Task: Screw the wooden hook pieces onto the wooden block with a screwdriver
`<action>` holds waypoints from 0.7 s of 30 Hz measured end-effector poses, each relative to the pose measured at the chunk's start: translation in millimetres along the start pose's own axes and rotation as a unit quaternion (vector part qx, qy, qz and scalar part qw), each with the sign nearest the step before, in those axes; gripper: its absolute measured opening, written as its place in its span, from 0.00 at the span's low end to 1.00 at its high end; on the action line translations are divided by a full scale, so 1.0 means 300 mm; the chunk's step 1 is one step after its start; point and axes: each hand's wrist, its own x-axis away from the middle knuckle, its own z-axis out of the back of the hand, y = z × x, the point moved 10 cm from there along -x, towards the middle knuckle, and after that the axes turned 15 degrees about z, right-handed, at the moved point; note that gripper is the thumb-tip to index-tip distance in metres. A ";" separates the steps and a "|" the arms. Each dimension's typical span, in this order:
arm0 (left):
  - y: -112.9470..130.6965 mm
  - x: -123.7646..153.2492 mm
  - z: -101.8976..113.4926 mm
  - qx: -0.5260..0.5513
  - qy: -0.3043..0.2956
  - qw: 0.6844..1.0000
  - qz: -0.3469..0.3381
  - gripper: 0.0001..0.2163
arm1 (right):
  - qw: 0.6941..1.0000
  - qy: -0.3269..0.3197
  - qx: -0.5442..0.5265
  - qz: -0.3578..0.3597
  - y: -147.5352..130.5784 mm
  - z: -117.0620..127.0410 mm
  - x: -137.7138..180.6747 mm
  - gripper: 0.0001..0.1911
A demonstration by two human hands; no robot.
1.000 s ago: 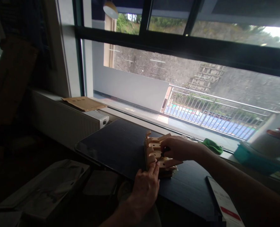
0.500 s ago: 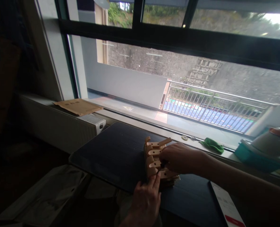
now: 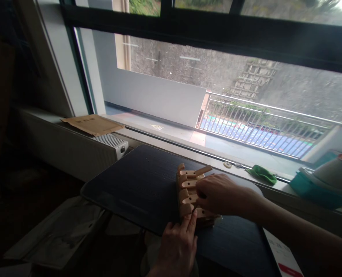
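A pale wooden assembly (image 3: 190, 184) lies on the dark tabletop (image 3: 133, 184). It has a row of long pieces with upturned rounded ends and small dark holes. My right hand (image 3: 221, 192) is closed in a fist above its right part, around a thin dark tool (image 3: 194, 207) that is mostly hidden. The tool's tip points down at the nearest wooden piece. My left hand (image 3: 178, 242) comes from below, its forefinger and middle finger held against the near end of the assembly beside the tool's tip. The thumb's hold on the wood is hard to see.
A window ledge behind the table carries a green cloth-like object (image 3: 262, 174), a small round item (image 3: 227, 164) and a teal container (image 3: 309, 188). A brown envelope (image 3: 93, 125) lies by a white radiator (image 3: 111, 142) at left. A white box (image 3: 283, 250) lies at lower right.
The view has tilted slightly downward. My right fist has turned a little, covering more of the dark tool. My left hand keeps its place against the wood.
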 end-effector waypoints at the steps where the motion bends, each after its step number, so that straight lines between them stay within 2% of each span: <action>1: 0.001 0.000 0.002 -0.004 0.001 1.000 0.000 0.28 | 1.000 -0.012 0.002 0.011 -0.010 0.004 0.002 0.06; 5: 0.004 0.003 0.005 -0.013 0.012 1.000 -0.009 0.28 | 0.998 -0.052 -0.011 0.031 -0.027 -0.009 0.003 0.04; 10: 0.003 0.011 0.005 -0.013 0.029 0.999 -0.017 0.27 | 0.999 0.011 -0.038 0.028 -0.002 -0.035 -0.004 0.10; 13: 0.007 0.013 0.010 -0.024 0.033 0.999 -0.019 0.27 | 1.000 0.019 -0.024 0.003 0.022 -0.045 0.012 0.15; 17: 0.016 0.013 0.027 -0.037 0.048 0.998 -0.016 0.26 | 0.999 0.013 -0.014 0.037 -0.006 -0.010 0.029 0.07; 21: 0.016 0.011 0.023 -0.042 0.040 0.998 -0.010 0.27 | 0.998 -0.039 0.006 0.056 -0.028 -0.007 0.023 0.04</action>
